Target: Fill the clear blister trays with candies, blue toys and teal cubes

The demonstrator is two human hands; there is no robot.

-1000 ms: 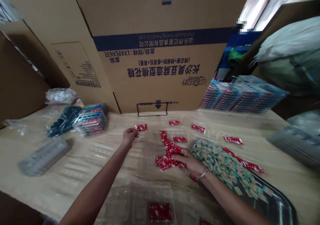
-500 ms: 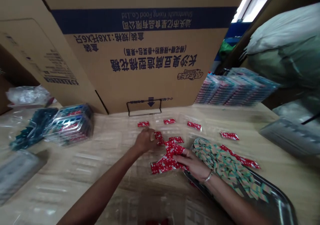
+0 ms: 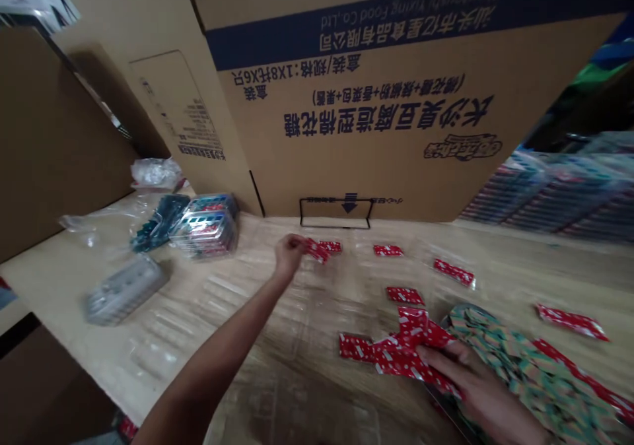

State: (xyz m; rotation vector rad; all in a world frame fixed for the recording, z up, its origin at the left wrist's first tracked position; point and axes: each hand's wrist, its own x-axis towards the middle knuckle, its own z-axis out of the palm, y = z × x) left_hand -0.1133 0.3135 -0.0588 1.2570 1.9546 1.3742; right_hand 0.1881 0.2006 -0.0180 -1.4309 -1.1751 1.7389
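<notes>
My left hand (image 3: 288,255) pinches a small red sachet (image 3: 316,251) with white marks, over the clear plastic trays (image 3: 277,313) at the back of the table. My right hand (image 3: 468,376) grips a bunch of red sachets (image 3: 409,352) that fan out to its left. Single red sachets lie on the trays behind it, such as one sachet (image 3: 388,251) at the back and another sachet (image 3: 405,295) nearer. Beside and partly under my right hand is a dark tray heaped with small green and orange pieces (image 3: 525,372).
A large printed carton (image 3: 376,168) stands along the back. At left are packed clear boxes (image 3: 205,227), a dark teal bundle (image 3: 161,224) and a grey ridged block (image 3: 127,286). Stacked packs (image 3: 555,187) stand at the back right. A loose red sachet (image 3: 572,321) lies near the right.
My left hand has moved left and away from the right hand, carrying one sachet toward the back trays. My right hand still holds its bunch. The view has turned left.
</notes>
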